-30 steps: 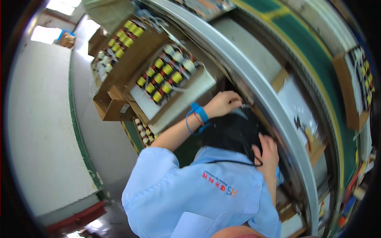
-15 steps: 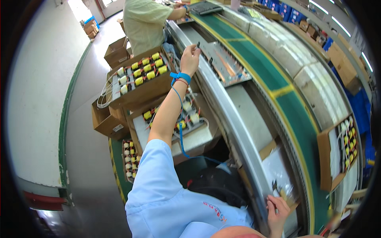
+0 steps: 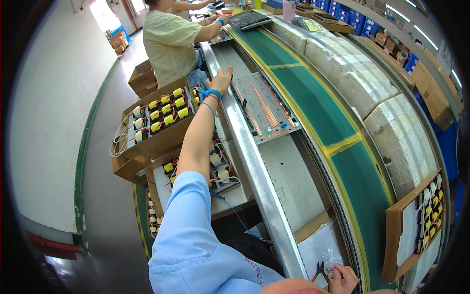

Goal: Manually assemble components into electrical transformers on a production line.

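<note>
My left hand (image 3: 221, 81) reaches forward over the metal rail (image 3: 254, 181), thumb apart from the fingers and nothing visible in it. A blue wrist strap (image 3: 214, 93) circles that wrist. Just right of the hand lies a grey metal plate (image 3: 259, 93) with copper strips (image 3: 264, 105) and small dark parts. At the lower right my right hand (image 3: 345, 279) has its fingers curled close beside a pair of pliers (image 3: 321, 269) with a dark head and reddish handles. Whatever those fingers pinch is hidden.
Cartons hold yellow and white wired coils (image 3: 166, 110) at my left; another carton (image 3: 391, 235) of coils stands at far right. A green conveyor belt (image 3: 313, 93) runs past the rail, with wrapped white blocks (image 3: 377, 83) beyond. A person in a light green shirt (image 3: 169, 44) works ahead.
The small black piece at my left fingertips is no longer seen there, and that hand has opened. My view has shifted. My right hand has come closer to the pliers.
</note>
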The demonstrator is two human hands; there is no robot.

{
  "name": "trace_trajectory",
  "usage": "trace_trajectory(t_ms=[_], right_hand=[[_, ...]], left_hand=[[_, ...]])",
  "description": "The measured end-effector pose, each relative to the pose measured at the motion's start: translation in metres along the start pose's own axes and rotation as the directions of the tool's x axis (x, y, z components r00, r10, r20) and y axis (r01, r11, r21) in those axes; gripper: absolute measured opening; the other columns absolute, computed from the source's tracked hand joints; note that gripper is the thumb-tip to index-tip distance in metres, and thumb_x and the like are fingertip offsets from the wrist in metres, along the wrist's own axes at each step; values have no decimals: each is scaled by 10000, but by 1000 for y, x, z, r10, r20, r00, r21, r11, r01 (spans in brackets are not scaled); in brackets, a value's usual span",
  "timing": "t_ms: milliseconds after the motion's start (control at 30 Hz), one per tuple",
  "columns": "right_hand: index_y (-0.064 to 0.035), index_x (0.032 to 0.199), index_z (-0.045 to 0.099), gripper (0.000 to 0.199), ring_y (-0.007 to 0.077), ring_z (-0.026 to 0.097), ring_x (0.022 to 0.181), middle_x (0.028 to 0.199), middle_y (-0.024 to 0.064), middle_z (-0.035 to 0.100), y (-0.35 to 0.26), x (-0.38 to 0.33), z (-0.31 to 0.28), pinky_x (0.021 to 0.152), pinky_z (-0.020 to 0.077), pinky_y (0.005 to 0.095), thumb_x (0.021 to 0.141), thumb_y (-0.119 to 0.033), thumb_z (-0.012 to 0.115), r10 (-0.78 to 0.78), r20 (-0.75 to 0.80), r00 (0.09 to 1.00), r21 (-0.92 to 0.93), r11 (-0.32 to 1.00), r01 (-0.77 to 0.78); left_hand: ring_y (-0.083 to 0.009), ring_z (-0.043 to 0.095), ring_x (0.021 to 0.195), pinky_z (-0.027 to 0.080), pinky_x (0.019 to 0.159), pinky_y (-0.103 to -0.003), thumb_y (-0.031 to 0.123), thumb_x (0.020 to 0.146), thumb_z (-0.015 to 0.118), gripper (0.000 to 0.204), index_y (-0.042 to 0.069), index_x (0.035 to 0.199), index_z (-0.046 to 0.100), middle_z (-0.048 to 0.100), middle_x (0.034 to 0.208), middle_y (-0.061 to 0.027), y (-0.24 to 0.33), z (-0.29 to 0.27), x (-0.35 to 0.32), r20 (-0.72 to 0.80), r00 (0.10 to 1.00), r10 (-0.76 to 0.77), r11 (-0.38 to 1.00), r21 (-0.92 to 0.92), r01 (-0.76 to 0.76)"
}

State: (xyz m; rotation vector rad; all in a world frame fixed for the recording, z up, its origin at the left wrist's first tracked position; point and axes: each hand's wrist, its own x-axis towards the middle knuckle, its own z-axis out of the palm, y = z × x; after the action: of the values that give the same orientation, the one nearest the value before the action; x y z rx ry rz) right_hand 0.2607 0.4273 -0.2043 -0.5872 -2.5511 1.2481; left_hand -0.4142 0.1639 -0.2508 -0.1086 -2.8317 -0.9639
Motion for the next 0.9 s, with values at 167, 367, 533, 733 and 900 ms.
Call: trace_trajectory(t_ms=[167,367,533,733,900], right_hand=[[62,957,691,124,277,667,787,875,172,686,4,-17,-12,745,535,323,863,77,611,-18,-77,997,-120,993,9],[19,909,693,142,271,625,651,757,140,644,15,-41,-29,582,489,335,778,60,654,-282,-131,950,-277,931,238],[-75,986,724,226,240,626,651,812,86,658,11,-83,-60,549,488,318,770,-9,709,-211,-263,942,-415,906,87],[-72,980,715,182,246,625,650,814,89,661,15,-117,-87,549,481,320,806,-28,682,-190,-343,920,-518,855,-17],[-81,968,703,127,263,638,708,833,76,657,34,-94,-130,607,494,343,853,-81,649,-185,-396,899,-591,801,-95]], left_hand=[[-355,412,1367,59,1139,-599,685,952,186,838,43,1433,429,536,1378,-205,20,16,-23,185,976,114,992,27,-121],[-362,478,1295,376,1105,-421,6,832,523,700,146,1497,354,411,1488,-178,-28,-26,-37,353,712,606,748,52,-662],[-189,609,983,356,1029,-339,678,941,406,822,-63,1244,593,712,834,-118,59,8,-132,493,736,464,886,-242,-396],[-172,629,912,411,961,-317,551,1004,403,698,-62,1317,517,715,820,-120,118,-1,-236,693,475,543,807,-272,-525],[-265,667,896,386,1018,-376,440,1017,441,605,-31,1396,443,718,848,-142,153,-15,-317,725,269,634,648,-308,-697]])
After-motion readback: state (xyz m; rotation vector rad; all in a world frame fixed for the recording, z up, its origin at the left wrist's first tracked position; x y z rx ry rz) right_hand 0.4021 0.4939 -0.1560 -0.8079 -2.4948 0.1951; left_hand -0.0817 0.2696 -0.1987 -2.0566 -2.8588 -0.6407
